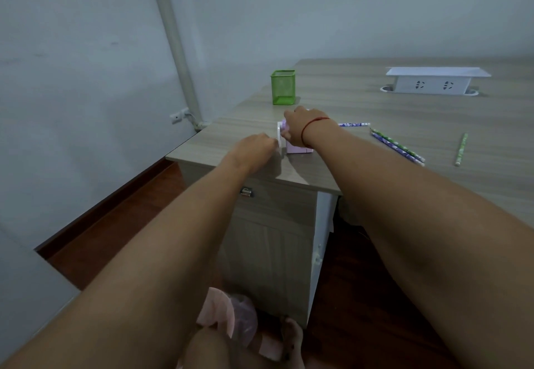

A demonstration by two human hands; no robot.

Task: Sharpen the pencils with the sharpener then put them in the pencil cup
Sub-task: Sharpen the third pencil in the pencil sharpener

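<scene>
A pale purple desk sharpener (297, 146) stands near the table's left front corner. My right hand (303, 128) rests on top of it and grips its body. My left hand (254, 149) is closed on the white crank (279, 134) at its left side. A blue-patterned pencil (354, 124) sticks out to the right from behind my right wrist; whether it sits in the sharpener is hidden. Two more pencils (398, 147) lie side by side to the right, and a green one (461, 149) lies farther right. The green mesh pencil cup (283, 87) stands behind the sharpener.
A white socket box (433, 81) sits on the wooden table (375, 102) at the back right. The table's left edge is just beside my left hand. A drawer cabinet (274, 238) stands under the table, with the wall and a pipe to the left.
</scene>
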